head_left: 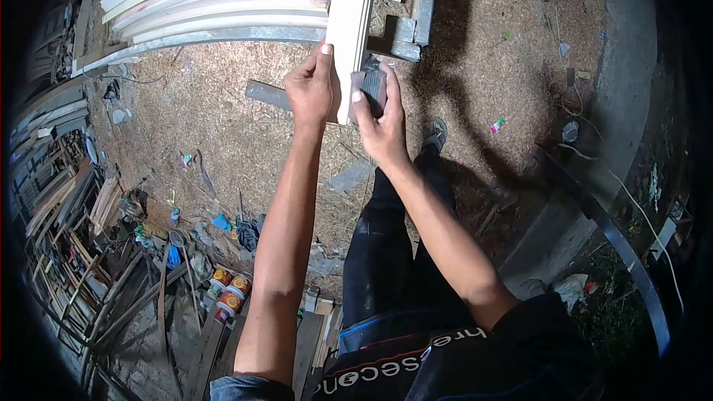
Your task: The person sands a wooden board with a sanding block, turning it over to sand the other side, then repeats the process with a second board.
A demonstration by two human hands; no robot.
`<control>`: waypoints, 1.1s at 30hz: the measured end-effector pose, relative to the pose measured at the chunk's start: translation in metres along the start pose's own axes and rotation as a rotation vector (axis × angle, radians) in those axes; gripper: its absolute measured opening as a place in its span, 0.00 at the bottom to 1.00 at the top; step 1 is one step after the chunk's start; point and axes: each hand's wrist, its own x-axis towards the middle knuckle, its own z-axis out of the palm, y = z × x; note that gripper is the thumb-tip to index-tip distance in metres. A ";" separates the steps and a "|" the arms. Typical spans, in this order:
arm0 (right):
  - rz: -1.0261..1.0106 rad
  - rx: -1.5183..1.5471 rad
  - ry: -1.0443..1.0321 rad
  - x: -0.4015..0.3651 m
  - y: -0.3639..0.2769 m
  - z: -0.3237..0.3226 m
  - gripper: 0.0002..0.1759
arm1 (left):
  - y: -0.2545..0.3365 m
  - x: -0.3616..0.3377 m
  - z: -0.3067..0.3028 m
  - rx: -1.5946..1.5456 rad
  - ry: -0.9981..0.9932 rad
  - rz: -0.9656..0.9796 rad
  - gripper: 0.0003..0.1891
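Observation:
A long pale wooden board (347,15) with a grooved right edge runs from the top of the view down to my hands. My left hand (310,89) grips its left edge near the close end, thumb on top. In my right hand (381,120) is a dark sanding block (371,89) that looks wrapped in sandpaper. Thumb and fingers close around the block from both sides. It is held against the board's grooved right edge, near the end; the exact contact face is hidden.
Several pale wood strips (223,4) lie at upper left on a metal rail (223,34). Right of the board stands a metal frame (422,11). Scrap wood (63,215) and paint buckets (232,293) crowd the lower left. A curved dark strip (616,238) lies at right.

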 end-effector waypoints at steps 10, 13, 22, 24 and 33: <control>-0.091 -0.007 0.085 0.017 0.010 0.008 0.33 | -0.003 0.001 -0.002 0.060 0.005 -0.030 0.18; -0.073 0.012 0.063 0.010 0.010 0.008 0.33 | -0.004 0.000 -0.002 0.028 0.004 0.022 0.18; -0.095 -0.109 0.083 -0.031 0.024 0.008 0.38 | 0.001 0.000 0.000 0.027 -0.034 0.030 0.18; -0.035 0.017 0.060 -0.005 0.015 0.007 0.37 | 0.001 -0.001 0.000 0.035 -0.012 0.021 0.18; -0.036 -0.060 0.066 -0.036 0.039 -0.005 0.36 | 0.000 0.000 0.000 -0.008 -0.028 0.030 0.18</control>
